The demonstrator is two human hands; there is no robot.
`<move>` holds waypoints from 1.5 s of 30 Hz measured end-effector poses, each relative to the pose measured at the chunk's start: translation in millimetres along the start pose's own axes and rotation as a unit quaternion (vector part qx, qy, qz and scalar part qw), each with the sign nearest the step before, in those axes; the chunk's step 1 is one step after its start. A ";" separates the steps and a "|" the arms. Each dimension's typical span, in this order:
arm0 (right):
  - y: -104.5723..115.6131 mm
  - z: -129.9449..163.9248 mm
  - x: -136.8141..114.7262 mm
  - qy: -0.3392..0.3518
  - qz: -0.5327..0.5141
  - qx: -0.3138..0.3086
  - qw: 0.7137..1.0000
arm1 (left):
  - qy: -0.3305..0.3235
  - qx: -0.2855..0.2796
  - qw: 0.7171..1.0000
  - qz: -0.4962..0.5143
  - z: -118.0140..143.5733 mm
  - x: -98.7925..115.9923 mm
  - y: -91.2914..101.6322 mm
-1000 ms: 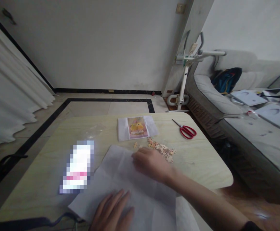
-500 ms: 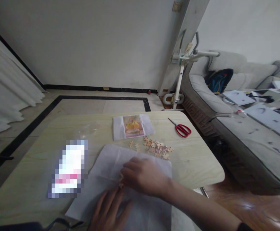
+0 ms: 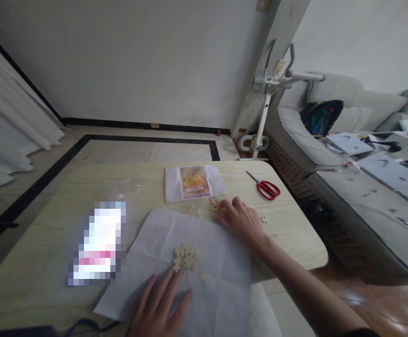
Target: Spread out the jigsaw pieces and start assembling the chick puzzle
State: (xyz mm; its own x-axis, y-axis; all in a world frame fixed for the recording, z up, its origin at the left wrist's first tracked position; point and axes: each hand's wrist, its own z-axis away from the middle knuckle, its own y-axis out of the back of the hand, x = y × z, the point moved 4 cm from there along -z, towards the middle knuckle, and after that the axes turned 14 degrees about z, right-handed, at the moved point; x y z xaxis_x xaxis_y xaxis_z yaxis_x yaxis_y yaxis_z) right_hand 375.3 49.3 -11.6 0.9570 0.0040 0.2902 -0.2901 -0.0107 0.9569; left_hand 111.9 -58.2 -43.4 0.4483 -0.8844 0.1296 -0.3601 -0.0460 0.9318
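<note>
1. Right hand [image 3: 241, 221] moved off white paper sheet [image 3: 221, 281] onto loose puzzle pieces [image 3: 218, 206] by reference picture [image 3: 194, 182]; fingers spread flat, grip on a piece unclear
2. Small pile of pieces [image 3: 185, 256] now left on sheet
3. Left hand [image 3: 162, 309] flat, open, pinning sheet; cut off at frame bottom
4. Pieces under right palm hidden

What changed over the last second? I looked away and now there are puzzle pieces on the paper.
The right hand dragged a small heap of puzzle pieces onto the white paper sheet, let them go, and went back out to the loose pieces near the picture card. The left hand stayed flat on the paper. The scissors did not move.
</note>
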 end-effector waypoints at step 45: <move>-36.9 73.1 107.0 -0.148 -0.175 0.055 0.972 | -0.015 0.029 0.999 -0.037 -2.7 1.6 -10.6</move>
State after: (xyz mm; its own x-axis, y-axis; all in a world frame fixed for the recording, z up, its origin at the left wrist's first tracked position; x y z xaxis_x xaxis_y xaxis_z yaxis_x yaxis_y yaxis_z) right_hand 489.0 -23.0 -16.6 0.9619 -0.2605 -0.0834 0.0402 -0.1671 0.9851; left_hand 118.7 -57.8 -52.2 0.4521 -0.8906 0.0496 -0.3731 -0.1382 0.9174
